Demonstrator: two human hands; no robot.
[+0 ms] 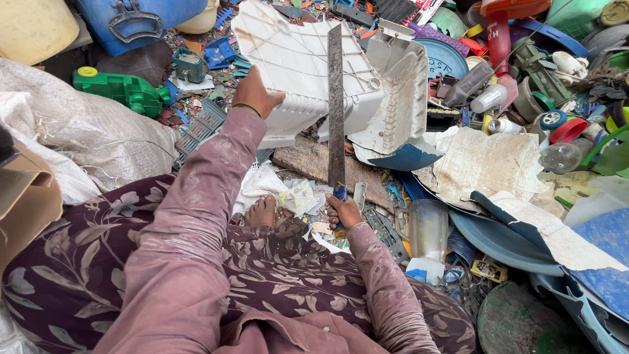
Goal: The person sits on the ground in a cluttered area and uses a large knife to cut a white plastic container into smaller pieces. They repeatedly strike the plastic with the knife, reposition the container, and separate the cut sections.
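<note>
Floral-skirted knees frame 2 hands: right hand (343, 211) fists a long blade (336, 105) upright, left hand (257, 94) clamps the broken white plastic panel (298, 62).

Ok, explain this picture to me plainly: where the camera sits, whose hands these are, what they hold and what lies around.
There is no machine here. The one picture comes from a camera on a person's head, looking down at their lap, bare foot and two hands. The left hand grips the edge of a broken white plastic piece. The right hand holds a long knife by its blue handle, blade pointing away. Around them the ground is covered with plastic scrap: a green toy truck, a clear jug, bottles and lids.
</note>
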